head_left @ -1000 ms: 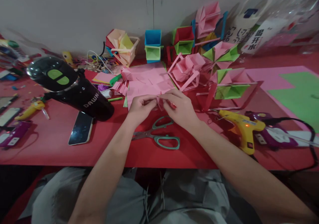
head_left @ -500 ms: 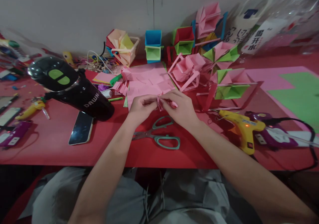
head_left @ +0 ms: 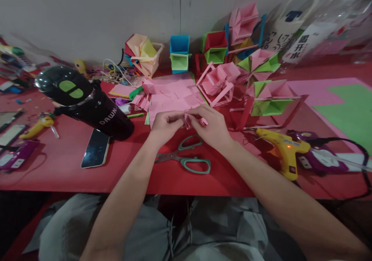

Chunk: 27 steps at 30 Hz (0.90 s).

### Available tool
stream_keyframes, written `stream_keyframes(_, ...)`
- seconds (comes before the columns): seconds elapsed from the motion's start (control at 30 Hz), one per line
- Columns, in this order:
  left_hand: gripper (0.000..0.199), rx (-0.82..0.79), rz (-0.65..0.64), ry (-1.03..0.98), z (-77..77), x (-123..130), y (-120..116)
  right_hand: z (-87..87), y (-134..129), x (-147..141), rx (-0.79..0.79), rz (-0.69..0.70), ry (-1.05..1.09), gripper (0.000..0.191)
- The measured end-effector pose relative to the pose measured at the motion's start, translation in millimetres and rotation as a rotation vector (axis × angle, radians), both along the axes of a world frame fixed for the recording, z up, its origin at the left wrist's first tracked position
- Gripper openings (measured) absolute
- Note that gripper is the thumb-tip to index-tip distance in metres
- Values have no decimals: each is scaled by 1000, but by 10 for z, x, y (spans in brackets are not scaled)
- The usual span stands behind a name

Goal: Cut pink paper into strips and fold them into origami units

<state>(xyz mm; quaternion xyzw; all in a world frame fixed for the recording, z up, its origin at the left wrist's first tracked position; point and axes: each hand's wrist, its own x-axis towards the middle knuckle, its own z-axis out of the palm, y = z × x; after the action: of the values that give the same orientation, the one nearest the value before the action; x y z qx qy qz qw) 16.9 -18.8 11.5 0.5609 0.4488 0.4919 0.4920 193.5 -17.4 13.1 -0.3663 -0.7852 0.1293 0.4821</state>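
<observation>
left hand (head_left: 165, 127): I see thumb and fingers pinched on the folded pink paper (head_left: 187, 122)
right hand (head_left: 210, 124): pinching the same piece, fingertips close to the left's
folded pink paper: between both hands, just beyond the scissors (head_left: 174, 156)
scissors: on the red table (head_left: 229, 179), handles spread
glue gun (head_left: 286, 148): right of the right forearm, light on

Scissors (head_left: 173, 157) lie before the paper piece (head_left: 186, 121), right of the phone (head_left: 95, 149)
</observation>
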Motion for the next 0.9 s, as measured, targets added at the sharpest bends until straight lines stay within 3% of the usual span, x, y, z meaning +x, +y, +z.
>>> stream_keyframes(0.5,30,-34,-37,-45,48,7,-13,-4,6,10,-16,14,7,21)
stream_keyframes(0.9,29,-67,43,-17,18,24,-1,-5,-2,3,-12,1,-49,19)
